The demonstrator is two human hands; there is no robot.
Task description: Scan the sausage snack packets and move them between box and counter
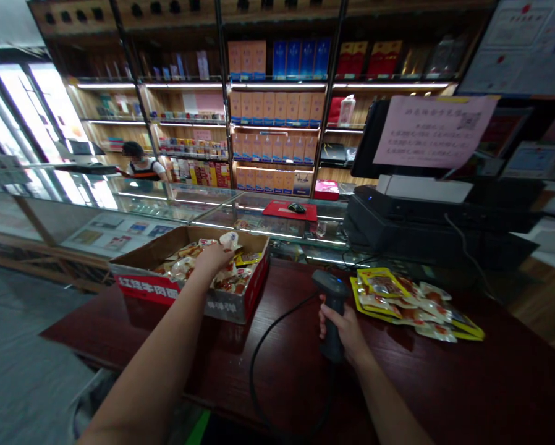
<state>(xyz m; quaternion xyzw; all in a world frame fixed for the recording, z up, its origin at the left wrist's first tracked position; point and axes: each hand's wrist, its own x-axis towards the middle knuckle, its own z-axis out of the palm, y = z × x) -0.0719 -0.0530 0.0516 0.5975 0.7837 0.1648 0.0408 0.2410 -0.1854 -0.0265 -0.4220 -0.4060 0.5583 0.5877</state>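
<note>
My right hand (pixel 345 327) is wrapped around the handle of a dark barcode scanner (pixel 330 287), held upright over the dark red wooden table. A black cable loops from it down toward the table's front edge. My left hand (pixel 212 259) reaches into an open cardboard box (pixel 148 290) with red and grey printed sides. A clear and white snack packet (pixel 230 240) stands up at its fingertips, pinched there; the fingers are partly hidden. Several vacuum-sealed snack packets (pixel 233 283) fill the box around the hand. Right of the scanner lies a pile of yellow and clear snack packets (pixel 398 300).
Behind the table runs a glass display counter (pixel 203 207) with a red mat (pixel 289 211) and a mouse on it. A monitor with a pink paper sign (pixel 435 130) stands at right on a black cash drawer (pixel 435 216). Shelves hold boxes; a person (pixel 143 167) is behind the counter.
</note>
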